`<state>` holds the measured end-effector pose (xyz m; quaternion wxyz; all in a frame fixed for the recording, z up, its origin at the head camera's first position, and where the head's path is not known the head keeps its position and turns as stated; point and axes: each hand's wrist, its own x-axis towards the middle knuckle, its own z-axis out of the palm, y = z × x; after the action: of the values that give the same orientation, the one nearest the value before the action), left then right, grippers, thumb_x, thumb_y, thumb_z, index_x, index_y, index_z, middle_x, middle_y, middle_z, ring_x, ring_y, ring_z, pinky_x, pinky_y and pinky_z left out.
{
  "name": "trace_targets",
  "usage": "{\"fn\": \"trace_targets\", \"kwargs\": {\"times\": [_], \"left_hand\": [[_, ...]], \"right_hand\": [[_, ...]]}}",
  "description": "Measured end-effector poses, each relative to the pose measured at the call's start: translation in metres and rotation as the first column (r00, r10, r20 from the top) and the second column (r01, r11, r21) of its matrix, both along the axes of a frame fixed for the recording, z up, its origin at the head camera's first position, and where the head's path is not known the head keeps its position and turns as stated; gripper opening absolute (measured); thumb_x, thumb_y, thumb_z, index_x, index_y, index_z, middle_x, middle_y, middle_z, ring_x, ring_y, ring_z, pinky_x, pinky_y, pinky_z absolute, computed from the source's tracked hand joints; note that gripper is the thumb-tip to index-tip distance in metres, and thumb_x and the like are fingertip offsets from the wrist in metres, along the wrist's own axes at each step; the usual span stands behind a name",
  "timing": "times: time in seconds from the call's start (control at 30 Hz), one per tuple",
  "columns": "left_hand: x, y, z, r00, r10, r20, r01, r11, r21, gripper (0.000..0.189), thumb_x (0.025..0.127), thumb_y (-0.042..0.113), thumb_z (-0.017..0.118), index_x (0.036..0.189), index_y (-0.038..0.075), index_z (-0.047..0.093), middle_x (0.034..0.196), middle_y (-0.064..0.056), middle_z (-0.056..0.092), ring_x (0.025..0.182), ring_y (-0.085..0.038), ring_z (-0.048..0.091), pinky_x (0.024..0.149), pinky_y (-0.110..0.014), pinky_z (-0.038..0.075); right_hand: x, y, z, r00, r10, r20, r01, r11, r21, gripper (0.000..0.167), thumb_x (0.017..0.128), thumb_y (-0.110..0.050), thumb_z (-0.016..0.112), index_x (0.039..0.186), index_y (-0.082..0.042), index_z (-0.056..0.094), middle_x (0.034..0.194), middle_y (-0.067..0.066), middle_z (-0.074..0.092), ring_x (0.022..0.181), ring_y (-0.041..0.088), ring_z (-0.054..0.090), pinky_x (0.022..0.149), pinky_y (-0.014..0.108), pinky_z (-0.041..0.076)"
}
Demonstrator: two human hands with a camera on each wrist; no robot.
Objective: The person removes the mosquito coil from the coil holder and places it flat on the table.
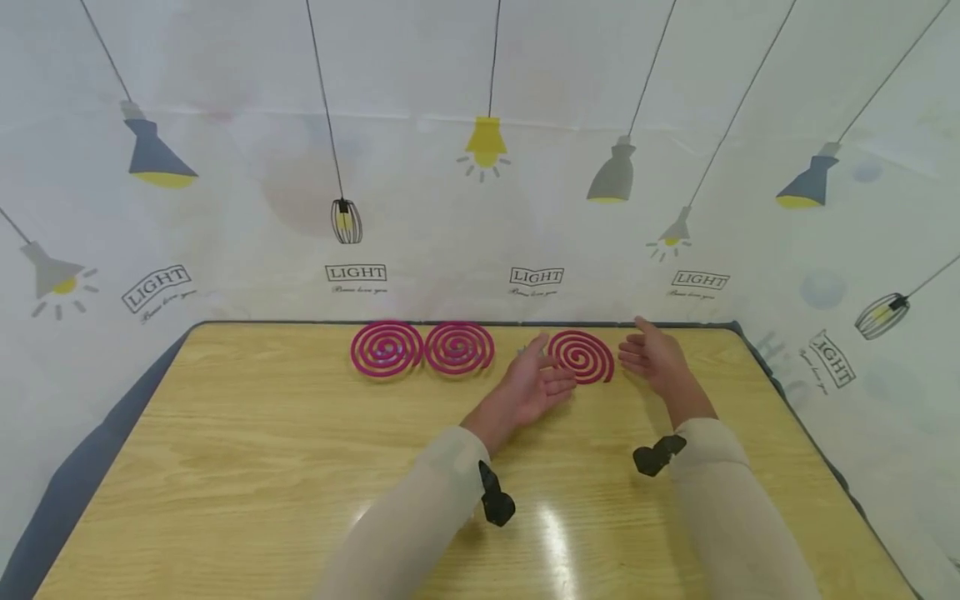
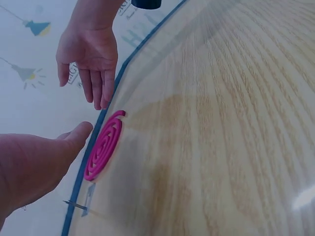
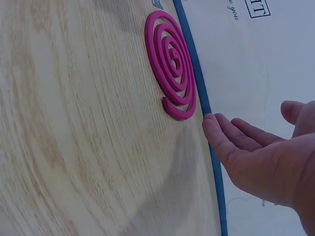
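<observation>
A magenta mosquito coil (image 1: pixel 580 357) lies flat near the back edge of the wooden table, between my two hands. My left hand (image 1: pixel 531 387) is just left of it, palm facing inward with fingers extended, overlapping the coil's left edge in the head view. On the coil's other side is my right hand (image 1: pixel 651 357), fingers extended and holding nothing. The right wrist view shows the hand (image 3: pixel 266 152) apart from the coil (image 3: pixel 170 64). A small metal coil stand (image 2: pixel 83 204) lies beside the coil in the left wrist view, its pointed tip raised.
Two more magenta coils, the left one (image 1: pixel 386 349) and the right one (image 1: pixel 459 347), lie side by side along the back edge. A white sheet (image 1: pixel 420 183) printed with lamps surrounds the table (image 1: pixel 247 467). Black wrist devices hang at both sleeves.
</observation>
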<state>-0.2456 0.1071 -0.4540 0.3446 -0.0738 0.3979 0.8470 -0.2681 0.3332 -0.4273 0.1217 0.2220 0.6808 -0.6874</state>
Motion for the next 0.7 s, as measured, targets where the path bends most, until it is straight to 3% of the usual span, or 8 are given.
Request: {"fn": "trace_targets", "kwargs": {"times": [0.17,0.27,0.37,0.47,0.57,0.7], "left_hand": [[0.005,-0.004,0.010,0.999,-0.008,-0.048,0.006,0.999,-0.032,0.082,0.100,0.054,0.039,0.152,-0.005,0.018,0.150,-0.031,0.033,0.139,-0.043,0.035,0.118,-0.048,0.029],[0.008,-0.008,0.017,0.996,-0.007,-0.085,0.003,0.999,-0.051,0.082,0.100,0.055,0.039,0.151,-0.007,0.019,0.150,-0.032,0.033,0.138,-0.043,0.035,0.118,-0.049,0.029],[0.011,-0.013,0.023,0.994,0.005,-0.111,-0.013,0.998,-0.067,0.085,0.098,0.057,0.041,0.151,-0.006,0.021,0.149,-0.032,0.033,0.138,-0.043,0.036,0.117,-0.049,0.030],[0.014,-0.017,0.026,0.991,0.019,-0.129,-0.029,0.997,-0.078,0.087,0.097,0.059,0.042,0.151,-0.006,0.022,0.150,-0.031,0.034,0.138,-0.042,0.036,0.117,-0.048,0.031],[0.016,-0.020,0.027,0.989,0.033,-0.142,-0.045,0.995,-0.089,0.084,0.098,0.057,0.042,0.150,-0.007,0.024,0.149,-0.031,0.035,0.138,-0.042,0.037,0.117,-0.048,0.031],[0.021,-0.025,0.027,0.980,0.047,-0.191,-0.072,0.989,-0.126,0.078,0.100,0.053,0.041,0.148,-0.008,0.029,0.146,-0.031,0.039,0.136,-0.043,0.039,0.116,-0.049,0.032]], "right_hand": [[0.005,-0.002,0.004,0.997,0.063,-0.037,-0.061,0.996,0.061,0.076,0.103,-0.052,0.028,0.152,0.005,0.018,0.155,0.024,0.028,0.138,0.033,0.040,0.115,0.035,0.035],[0.007,-0.005,0.009,0.995,0.086,-0.058,-0.080,0.993,0.085,0.078,0.102,-0.054,0.030,0.152,0.004,0.020,0.155,0.023,0.030,0.120,0.022,0.057,0.114,0.035,0.037],[0.009,-0.010,0.014,0.993,0.094,-0.077,-0.087,0.992,0.090,0.080,0.101,-0.056,0.032,0.152,0.004,0.021,0.154,0.022,0.032,0.105,0.011,0.060,0.113,0.035,0.039],[0.010,-0.017,0.020,0.989,0.114,-0.093,-0.106,0.990,0.091,0.080,0.100,-0.057,0.033,0.152,0.003,0.021,0.154,0.022,0.032,0.121,0.023,0.057,0.112,0.036,0.039],[0.012,-0.024,0.024,0.985,0.143,-0.097,-0.132,0.985,0.107,0.080,0.100,-0.058,0.032,0.152,0.002,0.022,0.154,0.022,0.033,0.137,0.033,0.042,0.112,0.035,0.039],[0.015,-0.033,0.028,0.980,0.180,-0.085,-0.165,0.973,0.162,0.079,0.100,-0.058,0.031,0.151,0.003,0.026,0.152,0.021,0.037,0.138,0.035,0.039,0.110,0.034,0.042]]}}
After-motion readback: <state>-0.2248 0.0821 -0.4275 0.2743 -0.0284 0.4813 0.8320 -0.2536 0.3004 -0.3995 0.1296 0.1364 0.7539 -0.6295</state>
